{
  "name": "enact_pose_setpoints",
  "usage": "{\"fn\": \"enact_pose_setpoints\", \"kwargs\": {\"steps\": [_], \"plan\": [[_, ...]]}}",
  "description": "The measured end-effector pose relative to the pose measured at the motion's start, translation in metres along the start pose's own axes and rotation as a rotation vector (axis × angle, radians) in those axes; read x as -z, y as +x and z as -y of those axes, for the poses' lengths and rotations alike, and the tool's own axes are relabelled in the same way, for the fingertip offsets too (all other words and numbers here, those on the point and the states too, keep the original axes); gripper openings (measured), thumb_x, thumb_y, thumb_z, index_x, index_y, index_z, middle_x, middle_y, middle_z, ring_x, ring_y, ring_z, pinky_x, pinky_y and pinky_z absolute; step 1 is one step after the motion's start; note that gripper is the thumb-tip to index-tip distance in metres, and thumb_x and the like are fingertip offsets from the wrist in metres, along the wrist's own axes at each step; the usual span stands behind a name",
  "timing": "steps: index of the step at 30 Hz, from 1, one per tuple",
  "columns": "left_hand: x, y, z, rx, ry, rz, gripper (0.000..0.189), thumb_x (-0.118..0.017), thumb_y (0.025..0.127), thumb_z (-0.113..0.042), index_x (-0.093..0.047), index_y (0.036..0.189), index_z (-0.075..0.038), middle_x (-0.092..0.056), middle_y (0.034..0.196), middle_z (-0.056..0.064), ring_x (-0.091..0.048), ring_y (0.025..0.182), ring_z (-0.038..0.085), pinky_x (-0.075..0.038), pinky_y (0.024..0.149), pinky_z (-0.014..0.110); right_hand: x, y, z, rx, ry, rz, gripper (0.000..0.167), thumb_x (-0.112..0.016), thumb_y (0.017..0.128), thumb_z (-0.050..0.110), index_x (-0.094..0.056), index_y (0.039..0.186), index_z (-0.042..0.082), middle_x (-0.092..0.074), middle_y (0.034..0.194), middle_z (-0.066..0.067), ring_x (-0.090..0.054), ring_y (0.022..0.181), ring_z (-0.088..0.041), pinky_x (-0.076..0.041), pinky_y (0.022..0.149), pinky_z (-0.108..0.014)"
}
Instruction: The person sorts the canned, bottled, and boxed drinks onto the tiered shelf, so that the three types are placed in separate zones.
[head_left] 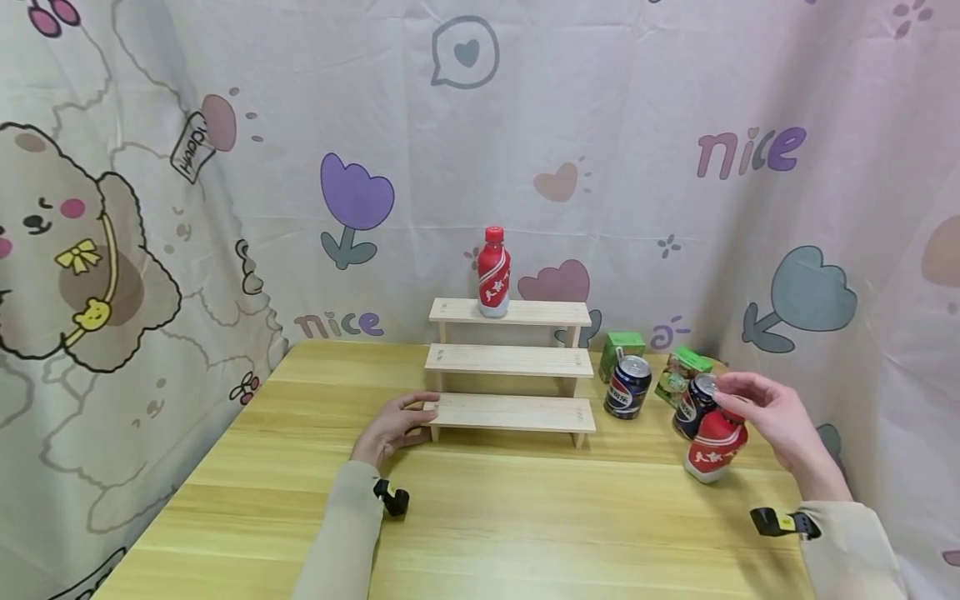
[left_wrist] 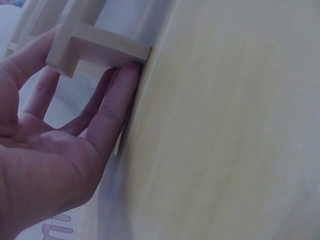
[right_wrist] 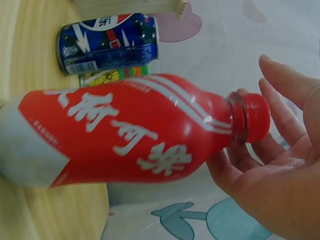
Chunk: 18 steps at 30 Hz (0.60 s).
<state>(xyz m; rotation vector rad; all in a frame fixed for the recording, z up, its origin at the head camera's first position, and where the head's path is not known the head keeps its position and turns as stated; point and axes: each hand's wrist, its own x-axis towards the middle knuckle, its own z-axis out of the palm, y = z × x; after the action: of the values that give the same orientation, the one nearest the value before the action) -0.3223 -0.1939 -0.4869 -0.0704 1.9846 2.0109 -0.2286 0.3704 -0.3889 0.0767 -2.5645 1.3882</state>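
Beige sleeves (head_left: 348, 517) reach in over a pale wooden table (head_left: 555, 533), both cut off by the lower edge of the head view. At right, a red bottle (head_left: 716, 450) stands on the tabletop, with the right hand (head_left: 780, 421) at its neck. That hand's fingers are spread in a loose curve, the thumb clear of the red cap; some pass behind the neck, and whether they touch it is impossible to tell. White Chinese characters run down the label, 府可 legible, the first partly turned away; the base blurs at the frame edge from the right wrist.

The left hand (head_left: 390, 427) holds the end of a wooden stand's (head_left: 510, 414) lowest step, fingers bent around its leg, some tips hidden behind the wood.

Just beside the bottle is a dark blue can (head_left: 692, 410), partly covered by bottle and hand. A second blue can (head_left: 630, 387) stands near the stand. From the right wrist, one can shows the character 乐 and a barcode. Behind them are two partly hidden green boxes (head_left: 622, 343), their print too small to read.

Another red bottle (head_left: 493, 275) stands on the top step. On the curtain (head_left: 622, 108) beyond, "nice" appears twice; a tilted tag is hard to read.
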Motion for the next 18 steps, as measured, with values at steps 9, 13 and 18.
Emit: {"fn": "enact_pose_setpoints", "kwargs": {"steps": [9,13,18], "plan": [[-0.001,-0.003,0.0,-0.02,-0.009,0.011,0.043,-0.07,0.091,-0.015,-0.06,0.133,-0.012,-0.053,0.124,0.009,-0.056,0.102,0.019,-0.054,0.095,0.045,-0.002,-0.009,-0.011,-0.046,0.032,-0.042,0.034,-0.073,0.09,0.024,-0.062,0.121,0.013,-0.055,0.1,0.03,-0.051,0.091,0.008,-0.048,0.073,-0.01],[-0.002,-0.003,0.0,-0.017,-0.005,0.004,0.042,-0.069,0.092,-0.014,-0.06,0.133,-0.013,-0.053,0.125,0.009,-0.056,0.103,0.019,-0.054,0.095,0.045,-0.007,-0.011,-0.016,-0.104,-0.005,-0.02,0.045,-0.073,0.089,0.031,-0.058,0.126,0.01,-0.051,0.099,0.03,-0.05,0.09,0.007,-0.049,0.072,-0.014],[-0.003,-0.003,0.0,-0.018,-0.002,-0.003,0.042,-0.069,0.092,-0.015,-0.06,0.132,-0.013,-0.053,0.123,0.01,-0.056,0.102,0.019,-0.054,0.095,0.044,-0.014,-0.013,-0.023,-0.17,-0.075,-0.007,0.061,-0.075,0.086,0.036,-0.05,0.129,0.001,-0.051,0.101,0.025,-0.049,0.094,0.001,-0.048,0.073,-0.019]]}}
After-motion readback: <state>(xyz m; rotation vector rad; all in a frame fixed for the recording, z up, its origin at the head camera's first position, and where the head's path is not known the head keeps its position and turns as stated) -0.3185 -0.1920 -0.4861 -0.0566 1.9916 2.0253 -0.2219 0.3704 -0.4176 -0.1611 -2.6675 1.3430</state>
